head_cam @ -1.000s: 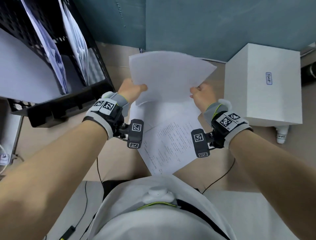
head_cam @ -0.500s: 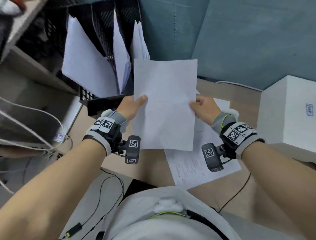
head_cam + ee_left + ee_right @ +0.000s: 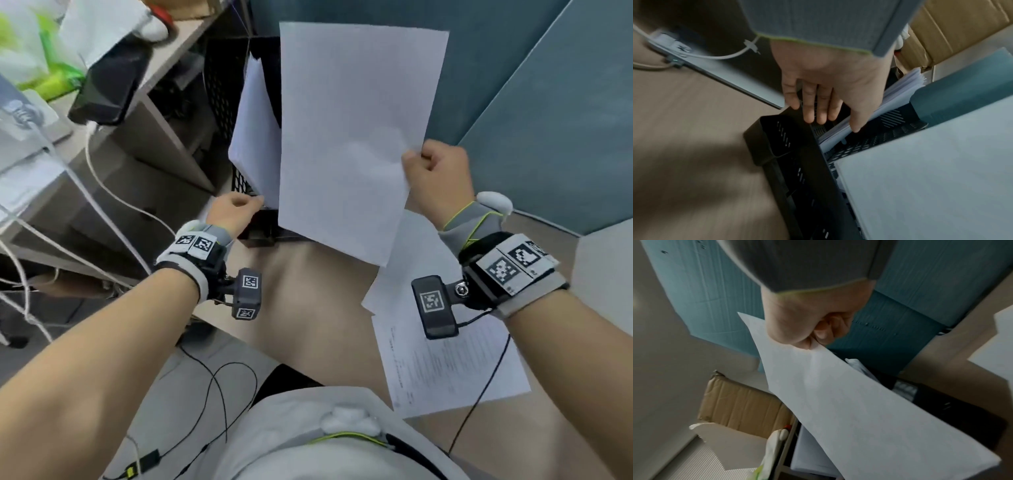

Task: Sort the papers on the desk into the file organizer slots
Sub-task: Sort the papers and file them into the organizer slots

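Note:
My right hand (image 3: 435, 174) pinches the right edge of a blank white sheet (image 3: 349, 137) and holds it upright in front of the black mesh file organizer (image 3: 222, 96). The right wrist view shows thumb and curled fingers (image 3: 807, 326) clamping that sheet (image 3: 838, 402). My left hand (image 3: 236, 209) is off the sheet, at the organizer's front. In the left wrist view its fingers (image 3: 813, 110) lie straight on the organizer's black wall (image 3: 797, 162), and the thumb rests on the edge of the filed papers (image 3: 890, 100). More printed papers (image 3: 445, 359) lie on the desk (image 3: 308, 291).
A teal partition (image 3: 548, 120) stands behind the desk and a white box (image 3: 603, 274) sits at the right edge. White cables (image 3: 102, 192), a black bag (image 3: 102, 89) and shelving crowd the left. A laptop (image 3: 725, 69) lies beside the organizer, a cardboard box (image 3: 740, 405) beyond.
The sheet has risen upright and moved toward the organizer. My left hand let go of it and went to the filed papers; my right hand now holds it alone.

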